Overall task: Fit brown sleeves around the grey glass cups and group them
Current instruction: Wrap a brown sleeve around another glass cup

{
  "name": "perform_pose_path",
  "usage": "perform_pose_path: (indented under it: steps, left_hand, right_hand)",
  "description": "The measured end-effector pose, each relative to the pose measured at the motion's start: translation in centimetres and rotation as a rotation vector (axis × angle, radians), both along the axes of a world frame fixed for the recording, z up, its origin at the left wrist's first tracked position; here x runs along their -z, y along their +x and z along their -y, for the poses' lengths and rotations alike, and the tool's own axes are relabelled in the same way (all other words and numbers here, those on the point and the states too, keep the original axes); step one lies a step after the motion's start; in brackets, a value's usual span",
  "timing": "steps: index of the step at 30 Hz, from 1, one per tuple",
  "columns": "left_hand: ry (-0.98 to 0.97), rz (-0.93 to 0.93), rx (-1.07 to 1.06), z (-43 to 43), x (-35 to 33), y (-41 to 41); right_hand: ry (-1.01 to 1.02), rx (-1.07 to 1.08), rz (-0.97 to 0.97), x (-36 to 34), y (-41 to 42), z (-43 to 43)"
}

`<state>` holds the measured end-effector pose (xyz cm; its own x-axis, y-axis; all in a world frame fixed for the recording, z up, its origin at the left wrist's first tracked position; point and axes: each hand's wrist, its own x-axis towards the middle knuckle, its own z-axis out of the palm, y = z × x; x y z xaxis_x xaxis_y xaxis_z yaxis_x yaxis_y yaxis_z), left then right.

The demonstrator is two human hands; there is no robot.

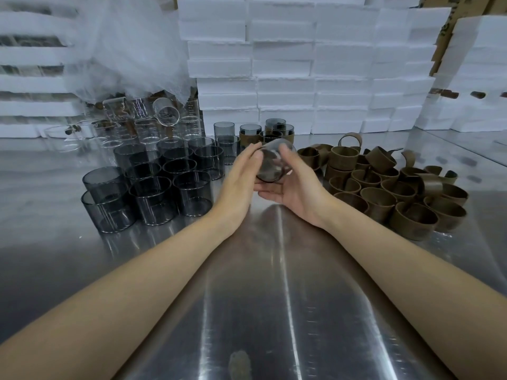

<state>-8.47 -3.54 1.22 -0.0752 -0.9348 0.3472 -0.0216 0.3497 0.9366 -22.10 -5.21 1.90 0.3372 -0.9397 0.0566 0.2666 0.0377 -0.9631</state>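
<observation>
White foam boxes (pixel 285 64) are stacked wall-high behind a shiny steel worktop (pixel 260 297), and clear glasses (pixel 142 124) lie jumbled at the back left under plastic wrap.

From the head view, a cluster of bare grey cups (pixel 153 193) stands on the left of the worktop. A heap of brown sleeves (pixel 384 193) lies on the right. A few sleeved cups (pixel 251 135) are grouped at the back, between the two.

Both hands meet over the middle, just above the surface, with one held cup (pixel 274 163) tilted between them. The right hand (pixel 293 185) cradles it from below; its grip is wrapped round the glass, thumb across the upper side. The left hand (pixel 241 171) lies against the cup's left side, its grip spread, fingers fairly straight. The cup is blurred, but no sleeve shows on it.

The step in hand looks like readying a fresh cup for its sleeve. Most of the job seems to lie ahead, given the many bare cups. The next move probably calls for one hand to steady the glass alone while the other fetches a sleeve from the heap, lines it up square with the cup and slides it on.
</observation>
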Motion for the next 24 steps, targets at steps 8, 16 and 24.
perform_pose_path:
  steps: [8,16,24]
  left_hand:
    - [-0.137,0.023,0.001,-0.31,0.34,-0.25]
    - [-0.161,0.026,-0.053,-0.17,-0.24,-0.26]
    - [-0.207,0.005,-0.131,-0.13,-0.47,-0.24]
  right_hand:
    - [0.246,-0.344,0.163,0.12,0.07,-0.2]
    - [0.28,-0.327,0.149,0.29,0.28,0.1]
    - [0.277,-0.345,0.114,-0.04,0.29,-0.31]
